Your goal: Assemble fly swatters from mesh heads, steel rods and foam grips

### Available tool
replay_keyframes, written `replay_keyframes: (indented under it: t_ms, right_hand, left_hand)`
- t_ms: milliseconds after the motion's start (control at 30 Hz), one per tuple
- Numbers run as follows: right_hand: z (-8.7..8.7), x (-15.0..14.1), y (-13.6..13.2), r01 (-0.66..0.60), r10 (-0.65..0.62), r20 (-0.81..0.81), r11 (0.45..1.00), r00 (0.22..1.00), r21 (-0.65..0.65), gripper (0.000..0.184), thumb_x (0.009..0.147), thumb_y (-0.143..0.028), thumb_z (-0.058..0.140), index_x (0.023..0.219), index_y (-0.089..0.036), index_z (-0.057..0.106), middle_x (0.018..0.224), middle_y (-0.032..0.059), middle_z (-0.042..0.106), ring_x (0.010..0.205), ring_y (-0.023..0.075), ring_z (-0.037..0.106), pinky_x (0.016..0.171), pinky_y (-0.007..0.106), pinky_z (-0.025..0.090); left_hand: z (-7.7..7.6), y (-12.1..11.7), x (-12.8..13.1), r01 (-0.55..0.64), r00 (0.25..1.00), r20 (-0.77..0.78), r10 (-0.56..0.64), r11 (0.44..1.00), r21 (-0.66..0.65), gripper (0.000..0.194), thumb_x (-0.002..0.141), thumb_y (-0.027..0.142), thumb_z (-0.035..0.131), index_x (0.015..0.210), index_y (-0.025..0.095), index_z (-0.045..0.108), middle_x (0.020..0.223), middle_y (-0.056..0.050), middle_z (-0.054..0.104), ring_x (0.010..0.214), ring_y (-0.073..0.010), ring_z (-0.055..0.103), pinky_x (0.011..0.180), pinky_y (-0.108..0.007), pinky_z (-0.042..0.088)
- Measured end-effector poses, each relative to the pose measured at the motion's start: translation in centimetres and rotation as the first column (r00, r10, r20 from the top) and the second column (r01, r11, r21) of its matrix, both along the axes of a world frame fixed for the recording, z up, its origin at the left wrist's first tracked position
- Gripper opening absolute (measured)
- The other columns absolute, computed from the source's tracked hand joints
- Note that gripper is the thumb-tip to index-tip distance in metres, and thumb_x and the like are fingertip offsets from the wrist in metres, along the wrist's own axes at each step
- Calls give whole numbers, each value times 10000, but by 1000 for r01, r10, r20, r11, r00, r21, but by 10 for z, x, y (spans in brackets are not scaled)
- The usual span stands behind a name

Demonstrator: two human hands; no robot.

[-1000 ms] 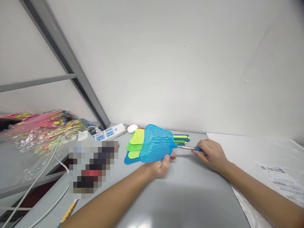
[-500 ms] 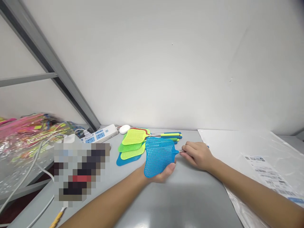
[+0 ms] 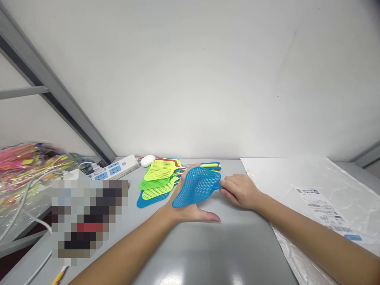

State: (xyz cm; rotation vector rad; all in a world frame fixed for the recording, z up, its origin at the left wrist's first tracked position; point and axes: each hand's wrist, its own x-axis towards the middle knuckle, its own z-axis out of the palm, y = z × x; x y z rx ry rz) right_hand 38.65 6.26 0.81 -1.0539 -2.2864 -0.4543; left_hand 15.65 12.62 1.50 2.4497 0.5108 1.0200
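A blue fly swatter (image 3: 199,187) with a perforated head is held above the table, its head tilted. My right hand (image 3: 240,190) is closed around it just behind the head, and the rest of the handle is hidden in the fist. My left hand (image 3: 191,213) is open beneath and behind the head, thumb stretched out to the right. Whether the palm touches the mesh I cannot tell. Behind lies a stack of fly swatters in several colours, with a yellow one (image 3: 161,169) on top and a green one (image 3: 154,185) lower down.
A white power strip (image 3: 121,166) and a white round object (image 3: 147,160) lie at the back left. Bagged colourful items (image 3: 29,170) fill the left side, with white cables in front. A pixelated area covers the near left. A white plastic bag (image 3: 264,170) with a label lies right.
The blue swatter's head has tipped and turned in my right hand. My left hand has opened, its thumb moving off the head's edge. The view has shifted slightly to the right.
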Motion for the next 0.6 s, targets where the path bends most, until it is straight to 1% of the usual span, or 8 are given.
replay_keyframes:
  t_ms: [100,167,233,333,400,500,533,600]
  right_hand:
    - [1,-2,0,4,-5,14,1000,1000,26,171,995,-223,401,980,-178,565,665,-5,559,530,131,469,524,282,289]
    - [1,-4,-1,1,-1,13,1000,1000,24,161,990,-199,404,1040,-174,555,753,22,609,575,136,510,538,275,316]
    - [1,-6,-2,-11,11,2,1000,1000,2,173,982,-175,399,1084,-175,539,839,47,637,622,140,540,553,268,346]
    - [0,-9,-4,-40,40,-27,999,999,-19,177,966,-153,390,1065,-182,534,839,49,631,612,138,528,548,267,358]
    - [0,-10,-6,-66,65,-41,998,997,-19,171,953,-149,395,1045,-186,534,810,42,619,603,139,518,540,267,355]
    - [1,-13,-10,-101,101,-34,995,994,-24,167,938,-138,397,1025,-183,533,770,31,605,598,142,509,530,269,345]
    - [1,-14,-10,-106,105,-21,994,994,-30,171,937,-136,391,1021,-182,534,760,28,602,596,142,507,529,271,343]
    - [1,-16,-11,-108,108,9,993,994,-45,188,936,-132,376,1015,-185,538,750,22,598,597,142,508,529,272,340]
  left_hand:
    - [9,-1,1,85,988,-136,-70,990,108,696,667,633,754,1253,299,585,1256,-102,588,1254,-352,485,1063,-518,405]
    - [7,0,1,67,993,-110,-50,986,154,667,727,592,727,1300,299,551,1294,-96,574,1275,-340,470,1088,-516,380]
    - [1,1,0,23,999,-46,-15,984,177,659,735,573,727,1304,300,540,1314,-86,563,1284,-330,465,1105,-515,365]
    - [-6,1,1,6,1000,-12,-3,983,183,655,701,576,753,1260,293,563,1307,-82,564,1261,-334,492,1094,-517,385]
    - [-9,2,4,-2,999,50,-5,991,131,789,609,642,786,1269,283,544,1266,-96,577,1197,-345,543,1047,-522,436]
    - [-14,5,10,-30,983,179,27,999,13,1118,460,721,807,1393,273,385,1208,-120,577,1046,-329,625,919,-526,519]
    - [-16,7,11,-51,975,214,53,999,-13,1181,434,720,817,1416,272,338,1194,-123,574,1008,-319,638,885,-523,531]
    - [-22,9,11,-94,958,267,101,995,-38,1163,430,700,832,1399,277,348,1230,-139,544,987,-308,642,850,-505,540]
